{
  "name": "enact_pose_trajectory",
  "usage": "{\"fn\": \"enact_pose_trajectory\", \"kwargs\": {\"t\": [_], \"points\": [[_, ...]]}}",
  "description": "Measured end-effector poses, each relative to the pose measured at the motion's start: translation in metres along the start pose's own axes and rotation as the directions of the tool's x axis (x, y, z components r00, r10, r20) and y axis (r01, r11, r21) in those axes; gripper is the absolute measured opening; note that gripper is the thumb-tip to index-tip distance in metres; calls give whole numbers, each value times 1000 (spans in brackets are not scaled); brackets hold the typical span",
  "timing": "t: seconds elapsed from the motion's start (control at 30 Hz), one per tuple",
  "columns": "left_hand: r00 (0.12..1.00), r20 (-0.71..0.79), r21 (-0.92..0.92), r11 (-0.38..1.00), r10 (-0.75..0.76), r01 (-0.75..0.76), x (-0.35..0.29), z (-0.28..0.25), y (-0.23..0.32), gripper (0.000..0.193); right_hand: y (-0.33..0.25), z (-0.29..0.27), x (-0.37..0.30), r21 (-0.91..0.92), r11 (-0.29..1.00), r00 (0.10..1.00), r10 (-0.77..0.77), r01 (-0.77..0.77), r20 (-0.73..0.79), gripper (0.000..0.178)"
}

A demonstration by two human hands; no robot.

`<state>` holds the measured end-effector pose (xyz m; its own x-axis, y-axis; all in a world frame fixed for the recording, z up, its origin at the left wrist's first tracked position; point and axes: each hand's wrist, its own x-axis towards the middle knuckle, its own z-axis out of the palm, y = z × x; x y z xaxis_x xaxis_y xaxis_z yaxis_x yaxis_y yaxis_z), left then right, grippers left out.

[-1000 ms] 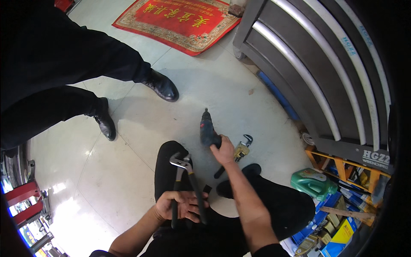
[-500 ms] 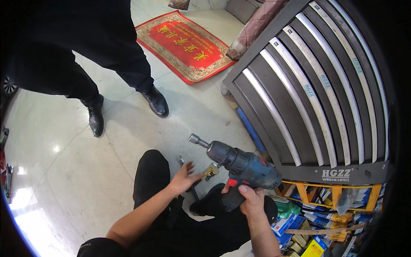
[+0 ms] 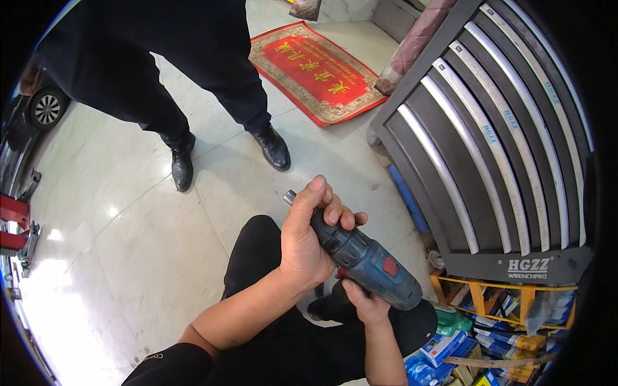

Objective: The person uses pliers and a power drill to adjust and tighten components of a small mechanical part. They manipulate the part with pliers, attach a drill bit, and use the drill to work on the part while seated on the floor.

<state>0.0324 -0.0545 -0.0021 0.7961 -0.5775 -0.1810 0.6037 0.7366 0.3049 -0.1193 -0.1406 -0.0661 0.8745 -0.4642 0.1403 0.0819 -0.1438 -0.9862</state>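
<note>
My right hand (image 3: 368, 305) grips the handle of a blue and black cordless drill (image 3: 382, 265), its nose tilted toward the far left. The handle is mostly hidden below the drill body. My left hand (image 3: 304, 239) is closed around the front of the drill at the chuck, thumb along the near side and fingers curled over the far side. Past the left thumb sticks out a silver socket (image 3: 290, 197). Both hands are above my bent legs in black trousers.
A person in dark trousers (image 3: 222, 71) and black shoes stands ahead on the tiled floor. Beyond lies a red mat (image 3: 318, 74). At right rises a grey tool cabinet (image 3: 444, 199); below it, an orange rack (image 3: 477, 296) and several boxes. A car wheel (image 3: 48, 109) shows far left.
My left hand has left the small brass-coloured fitting beside it and closed around the drill's chuck. The fitting no longer shows. The view has shifted, showing more of the left side.
</note>
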Motion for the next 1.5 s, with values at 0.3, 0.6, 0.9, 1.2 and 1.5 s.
{"fn": "enact_pose_trajectory", "kwargs": {"t": [0.3, 0.6, 0.9, 1.2, 1.5], "points": [[978, 196, -70, 993, -76, 91, 6, -27, -8, 35, -3, -8, 9, 209, 923, 874, 207, -323, 439, 26], [970, -161, 207, 955, -179, 211, 9, -13, -12, 41, 14, 3, 0, -270, 955, 954, -36, 121, 299, 18], [971, -83, 204, 949, -226, 239, 9, -1, -13, 44, 10, 10, -15, 209, 924, 928, 260, -320, 268, 40], [965, -110, 240, 935, -239, 259, 14, -8, -19, 43, 5, 8, -4, -20, 988, 960, 153, -153, 235, 18], [967, -7, 192, 949, -253, 250, 14, 1, -22, 44, -25, 11, 1, 160, 960, 965, 205, -231, 166, 18]]}}
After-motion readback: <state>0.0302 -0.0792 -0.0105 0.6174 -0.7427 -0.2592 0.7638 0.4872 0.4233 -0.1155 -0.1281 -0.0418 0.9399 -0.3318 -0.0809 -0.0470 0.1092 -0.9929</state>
